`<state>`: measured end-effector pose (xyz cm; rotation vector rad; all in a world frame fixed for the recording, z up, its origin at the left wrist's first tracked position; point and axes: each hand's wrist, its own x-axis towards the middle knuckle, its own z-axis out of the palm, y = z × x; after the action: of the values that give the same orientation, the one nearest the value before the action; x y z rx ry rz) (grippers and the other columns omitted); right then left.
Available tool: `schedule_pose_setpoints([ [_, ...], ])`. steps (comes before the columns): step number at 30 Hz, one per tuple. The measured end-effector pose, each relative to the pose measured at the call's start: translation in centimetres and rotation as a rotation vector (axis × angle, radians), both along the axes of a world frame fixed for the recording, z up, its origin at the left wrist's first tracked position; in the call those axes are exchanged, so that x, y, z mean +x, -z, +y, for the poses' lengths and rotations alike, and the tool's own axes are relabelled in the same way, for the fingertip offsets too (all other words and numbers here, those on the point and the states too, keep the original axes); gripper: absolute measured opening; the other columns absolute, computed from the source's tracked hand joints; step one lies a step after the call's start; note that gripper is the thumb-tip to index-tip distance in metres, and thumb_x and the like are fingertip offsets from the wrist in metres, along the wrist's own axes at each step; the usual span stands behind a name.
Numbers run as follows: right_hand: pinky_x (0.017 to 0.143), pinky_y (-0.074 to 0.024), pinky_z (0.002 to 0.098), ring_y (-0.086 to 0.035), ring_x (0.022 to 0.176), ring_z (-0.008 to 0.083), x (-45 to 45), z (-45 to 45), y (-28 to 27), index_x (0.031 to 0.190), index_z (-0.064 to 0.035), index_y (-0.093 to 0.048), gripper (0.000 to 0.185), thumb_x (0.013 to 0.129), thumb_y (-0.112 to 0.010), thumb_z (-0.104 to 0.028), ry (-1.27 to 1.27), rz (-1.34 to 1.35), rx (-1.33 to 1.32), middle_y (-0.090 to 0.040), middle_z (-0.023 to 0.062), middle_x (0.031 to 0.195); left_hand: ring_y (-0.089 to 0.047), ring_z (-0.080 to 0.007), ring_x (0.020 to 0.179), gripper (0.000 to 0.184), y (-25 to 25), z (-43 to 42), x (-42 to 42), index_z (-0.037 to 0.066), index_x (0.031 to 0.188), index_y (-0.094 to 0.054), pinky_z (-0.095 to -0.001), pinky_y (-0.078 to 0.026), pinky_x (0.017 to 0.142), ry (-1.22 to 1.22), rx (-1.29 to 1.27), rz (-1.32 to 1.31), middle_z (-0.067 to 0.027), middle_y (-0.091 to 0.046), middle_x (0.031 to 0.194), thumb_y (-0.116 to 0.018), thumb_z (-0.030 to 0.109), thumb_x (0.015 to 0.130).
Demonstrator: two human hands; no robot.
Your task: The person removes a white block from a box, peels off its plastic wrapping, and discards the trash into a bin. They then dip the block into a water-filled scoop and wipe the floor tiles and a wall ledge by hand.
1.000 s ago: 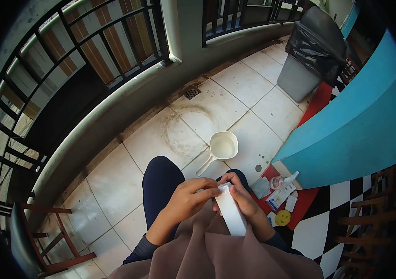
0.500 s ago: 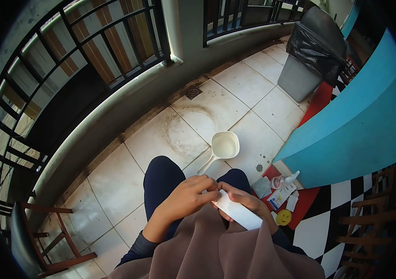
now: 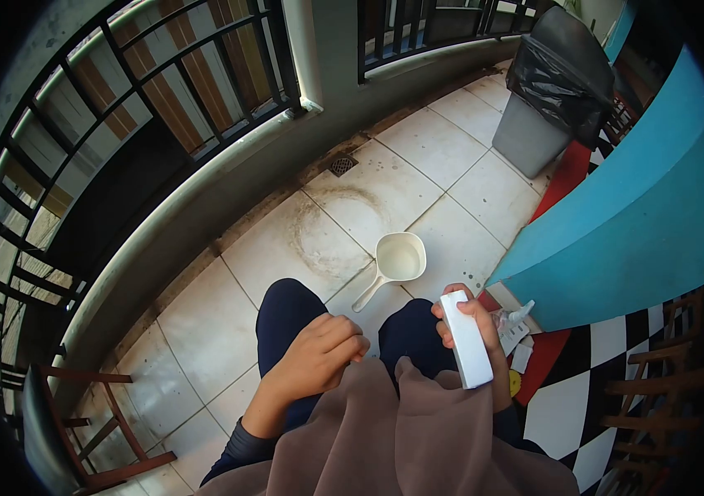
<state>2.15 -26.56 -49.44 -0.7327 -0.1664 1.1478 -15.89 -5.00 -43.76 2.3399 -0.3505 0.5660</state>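
My right hand [image 3: 481, 319] grips a long white box [image 3: 467, 343], held upright above my right thigh, with fingers around its upper part. Over my left thigh is my left hand [image 3: 321, 354], its fingers curled together; whether something small is between them is hidden. The two hands are apart. On the tiles in front of my knees stands a white dipper [image 3: 400, 256] with its handle towards me. Beyond my right hand, a clear plastic bottle [image 3: 517, 317] and small packets are partly covered by the hand and box.
A grey bin [image 3: 529, 136] with a black bag stands at the upper right, near a blue curved wall [image 3: 616, 223]. A floor drain [image 3: 342, 165] lies ahead. A chair [image 3: 108, 422] is at lower left, wooden furniture [image 3: 658, 388] at lower right. Railings run along the left.
The hands have separated. My right hand has carried the white box to the right and turned it more upright, and my left hand has come off it, slightly left and down.
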Motion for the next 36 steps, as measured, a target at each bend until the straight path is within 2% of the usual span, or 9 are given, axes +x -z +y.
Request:
schedule_pose_setpoints([
  [2, 0.047, -0.0471, 0.0283, -0.058, 0.058, 0.0175, 0.2, -0.4, -2.5, 0.114, -0.0097, -0.039, 0.031, 0.084, -0.045, -0.015, -0.083, -0.446, -0.303, -0.052, 0.0097, 0.082, -0.051, -0.0244, 0.070, 0.021, -0.5, 1.1, -0.6, 0.004, 0.081, -0.054, -0.0330, -0.042, 0.061, -0.132, 0.018, -0.061, -0.0082, -0.049, 0.079, -0.063, -0.005, 0.064],
  [4, 0.048, -0.0478, 0.0279, -0.058, 0.057, 0.0172, -1.7, 1.0, -3.7, 0.114, -0.0096, -0.039, 0.031, 0.085, -0.049, -0.014, -0.125, -0.531, -0.251, -0.052, 0.0088, 0.079, -0.054, -0.0235, 0.074, 0.015, -0.2, 0.8, -0.3, 0.003, 0.084, -0.056, -0.0300, -0.043, 0.063, -0.176, -0.131, -0.047, -0.0086, -0.052, 0.083, -0.066, 0.001, 0.072],
  [6, 0.071, -0.0446, 0.0259, -0.052, 0.081, 0.0112, -2.3, 2.3, -2.0, 0.119, -0.0093, -0.035, 0.038, 0.088, -0.056, -0.021, -0.008, -0.681, -0.146, -0.050, 0.0058, 0.092, -0.056, -0.0238, 0.077, 0.014, -0.6, -0.7, 0.8, 0.004, 0.086, -0.058, -0.0282, -0.044, 0.064, -0.257, -0.315, -0.072, -0.0079, -0.054, 0.086, -0.067, 0.007, 0.076],
  [10, 0.088, -0.0344, 0.0282, -0.040, 0.102, 0.0159, -4.1, 4.7, -1.2, 0.123, -0.0076, -0.028, 0.046, 0.089, -0.056, -0.022, 0.126, -0.878, -0.050, -0.036, 0.0097, 0.115, -0.056, -0.0162, 0.084, 0.015, 1.0, -2.2, 2.2, 0.001, 0.091, -0.058, -0.0261, -0.046, 0.072, -0.310, -0.664, 0.155, -0.0084, -0.056, 0.093, -0.065, 0.010, 0.082],
  [18, 0.089, -0.0380, 0.0339, -0.045, 0.103, 0.0241, -6.4, 5.6, 0.0, 0.125, -0.0038, -0.036, 0.061, 0.079, -0.071, -0.023, 0.327, -1.250, 0.015, -0.041, 0.0145, 0.115, -0.056, -0.0147, 0.093, 0.012, 2.4, -4.0, 2.2, 0.001, 0.090, -0.066, -0.0269, -0.046, 0.079, -0.249, -1.119, 0.140, -0.0073, -0.057, 0.101, -0.068, 0.001, 0.078],
  [21, 0.087, -0.0409, 0.0311, -0.048, 0.102, 0.0205, -6.3, 5.1, -0.7, 0.124, -0.0013, -0.039, 0.062, 0.078, -0.072, -0.027, 0.274, -1.386, -0.071, -0.039, 0.0128, 0.114, -0.055, -0.0139, 0.092, 0.010, 2.3, -3.9, 2.1, 0.001, 0.087, -0.065, -0.0259, -0.046, 0.079, -0.212, -1.267, 0.180, -0.0065, -0.056, 0.100, -0.068, 0.001, 0.078],
  [24, 0.085, -0.0417, 0.0302, -0.048, 0.100, 0.0200, -6.5, 5.0, -0.9, 0.121, -0.0012, -0.045, 0.062, 0.074, -0.075, -0.027, 0.284, -1.379, -0.074, -0.042, 0.0120, 0.113, -0.053, -0.0116, 0.086, 0.007, 2.3, -4.1, 1.9, 0.000, 0.087, -0.064, -0.0253, -0.044, 0.076, -0.226, -1.252, 0.159, -0.0045, -0.054, 0.094, -0.066, 0.002, 0.080],
  [30, 0.081, -0.0430, 0.0327, -0.052, 0.094, 0.0244, -6.9, 5.4, -2.3, 0.115, -0.0047, -0.053, 0.055, 0.071, -0.077, -0.026, 0.327, -1.408, -0.053, -0.050, 0.0113, 0.105, -0.049, -0.0138, 0.077, 0.007, 2.3, -4.3, 1.8, 0.001, 0.084, -0.057, -0.0245, -0.040, 0.069, -0.310, -0.817, 0.063, -0.0060, -0.049, 0.088, -0.060, 0.007, 0.084],
  [36, 0.080, -0.0428, 0.0302, -0.052, 0.094, 0.0201, -7.6, 6.2, -1.9, 0.118, -0.0016, -0.043, 0.064, 0.073, -0.076, -0.034, 0.338, -1.248, 0.101, -0.050, 0.0126, 0.103, -0.047, -0.0210, 0.076, 0.006, 1.9, -5.0, 2.0, 0.002, 0.083, -0.049, -0.0285, -0.040, 0.069, -0.335, -0.618, -0.072, -0.0094, -0.046, 0.084, -0.052, 0.006, 0.087],
])
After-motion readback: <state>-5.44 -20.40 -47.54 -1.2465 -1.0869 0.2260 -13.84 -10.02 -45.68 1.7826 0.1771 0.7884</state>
